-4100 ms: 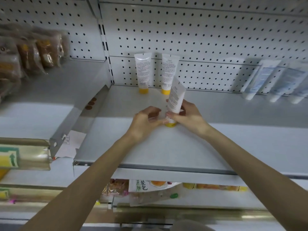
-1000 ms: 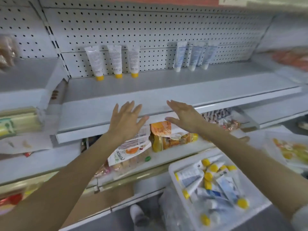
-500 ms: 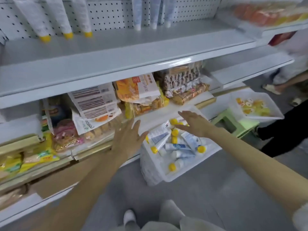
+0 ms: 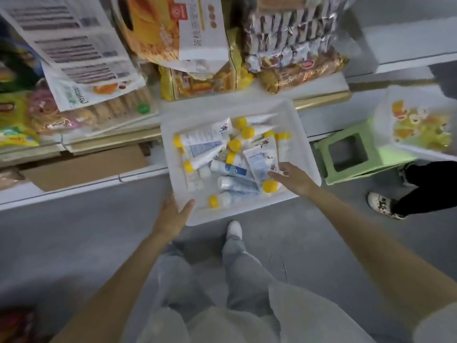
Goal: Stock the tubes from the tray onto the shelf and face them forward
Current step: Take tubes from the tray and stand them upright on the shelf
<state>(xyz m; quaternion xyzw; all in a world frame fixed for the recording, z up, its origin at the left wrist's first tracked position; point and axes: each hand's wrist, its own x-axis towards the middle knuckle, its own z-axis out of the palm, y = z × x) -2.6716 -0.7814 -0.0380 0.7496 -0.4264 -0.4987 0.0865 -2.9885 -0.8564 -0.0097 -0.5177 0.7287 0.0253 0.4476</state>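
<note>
A white plastic tray (image 4: 300, 134) sits below me, in front of the lower shelf. Several white tubes lie jumbled in it, some with yellow caps (image 4: 247, 132), some with white caps and blue print (image 4: 233, 169). My right hand (image 4: 294, 180) reaches into the tray's right side, fingers straight, its fingertips at a yellow-capped tube (image 4: 262, 161). My left hand (image 4: 173, 215) rests at the tray's near-left corner, thumb on the rim. Neither hand holds a tube. The upper shelf with the stocked tubes is out of view.
Snack bags and packets (image 4: 193, 43) crowd the lower shelf (image 4: 111, 142) behind the tray. A green stool (image 4: 351, 154) and a second white tray of yellow items (image 4: 420, 125) stand to the right. Another person's leg and shoe (image 4: 385, 205) are at far right. My legs are below.
My view has dropped from the upper shelf down to the tray. Both hands came down from the shelf edge; the right has reached into the tray and the left has reached its corner.
</note>
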